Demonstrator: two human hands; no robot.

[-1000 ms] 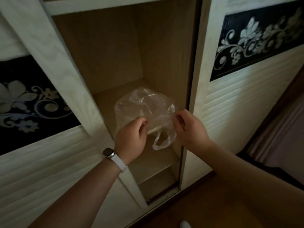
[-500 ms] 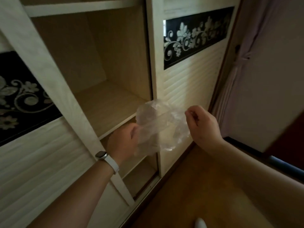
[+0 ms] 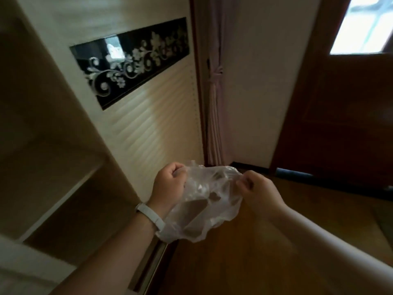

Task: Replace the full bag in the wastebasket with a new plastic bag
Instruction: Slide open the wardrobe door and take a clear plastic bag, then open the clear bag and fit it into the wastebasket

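Note:
A clear, crumpled plastic bag (image 3: 204, 201) hangs between both hands, low in the middle of the view, above the wooden floor. My left hand (image 3: 169, 184), with a white band on its wrist, is closed on the bag's left upper edge. My right hand (image 3: 258, 189) pinches the bag's right upper edge between thumb and fingers. The bag sags below the hands and is partly spread. No wastebasket is in view.
An open wardrobe with wooden shelves (image 3: 53, 184) fills the left. Its sliding door (image 3: 153, 116) with a black floral panel stands ahead. A tied curtain (image 3: 214, 107) hangs in the corner, a dark wooden door (image 3: 340, 116) with a window is at the right. Wooden floor (image 3: 244, 262) lies below.
The view has swung right, away from the wardrobe shelves toward the corner and door. Both hands carried the bag out of the wardrobe and hold it wider apart over the floor.

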